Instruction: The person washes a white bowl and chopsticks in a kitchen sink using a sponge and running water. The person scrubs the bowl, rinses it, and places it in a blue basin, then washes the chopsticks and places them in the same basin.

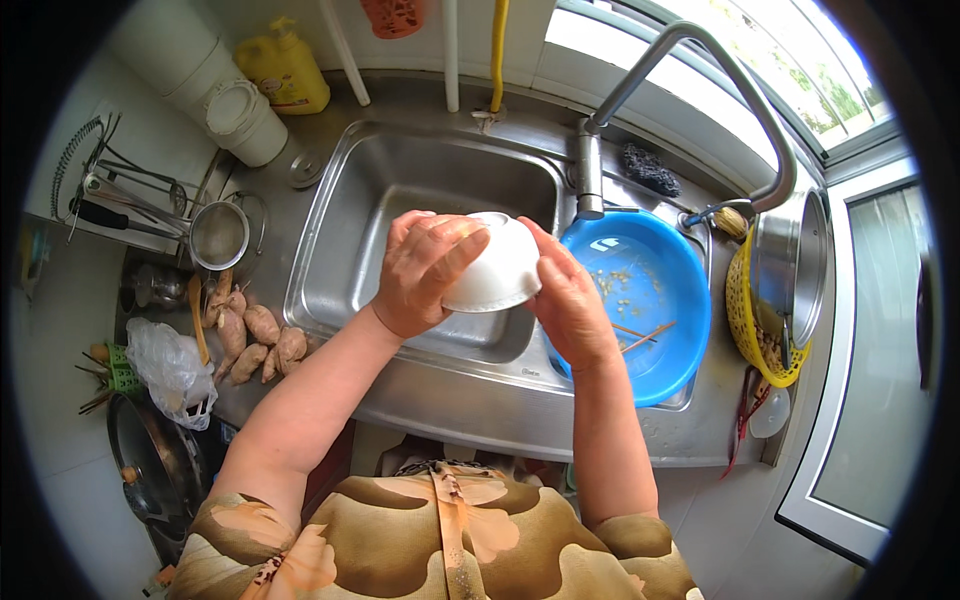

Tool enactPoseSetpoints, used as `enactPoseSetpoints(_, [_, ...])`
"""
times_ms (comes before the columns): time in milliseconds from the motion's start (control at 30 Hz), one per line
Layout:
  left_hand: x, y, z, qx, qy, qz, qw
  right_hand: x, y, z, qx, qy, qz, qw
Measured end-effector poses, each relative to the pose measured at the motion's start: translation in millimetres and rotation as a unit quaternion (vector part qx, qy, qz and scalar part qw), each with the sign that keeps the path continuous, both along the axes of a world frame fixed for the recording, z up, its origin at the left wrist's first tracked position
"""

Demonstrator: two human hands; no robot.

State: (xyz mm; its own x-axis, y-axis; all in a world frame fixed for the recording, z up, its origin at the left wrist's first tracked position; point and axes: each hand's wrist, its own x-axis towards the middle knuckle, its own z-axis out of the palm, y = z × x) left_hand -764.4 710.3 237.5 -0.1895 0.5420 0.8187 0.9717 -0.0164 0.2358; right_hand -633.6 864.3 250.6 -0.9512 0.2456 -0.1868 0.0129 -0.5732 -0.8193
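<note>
A white bowl (491, 274), tipped with its foot ring upward and away from me, is held over the stainless-steel sink basin (360, 217). My left hand (429, 270) grips its left side, with fingers spread over the outer wall. On the other side my right hand (566, 296) clasps the bowl near its rim; some of those fingers are hidden behind it. Right of the basin, a blue plastic tub (686, 322) holds water with small floating bits, and a pair of chopsticks (646, 337) rests inside it, partly behind my right wrist.
A tall faucet (591, 172) arches at the back right beside a dark scouring pad (651, 170). Sweet potatoes (262, 324), a plastic bag (171, 367) and a mesh strainer (218, 235) are on the left. A yellow basket (739, 300) with a metal pot (787, 262) stands far right.
</note>
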Motion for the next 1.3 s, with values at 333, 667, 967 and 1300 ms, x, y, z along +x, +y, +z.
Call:
enactPoseSetpoints(333, [48.7,69.9,1.1,0.020,-0.029,-0.111,0.993,44.0,23.6,-11.5,-0.097,-0.003,-0.287,0.953])
enactPoseSetpoints(667, [102.9,116.1,9.1,-0.056,0.058,-0.190,0.978,118.3,78.1,-27.3,-0.277,-0.123,-0.220,0.927])
enactPoseSetpoints(967, [127.5,137.1,5.7,-0.093,0.067,-0.171,0.979,140.8,106.0,-43.3,-0.287,-0.073,-0.177,0.939])
enactPoseSetpoints(1300, [156.4,144.8,-6.9,-0.010,-0.883,-0.293,0.367,144.7,130.8,-58.3,-0.110,0.036,-0.291,0.950])
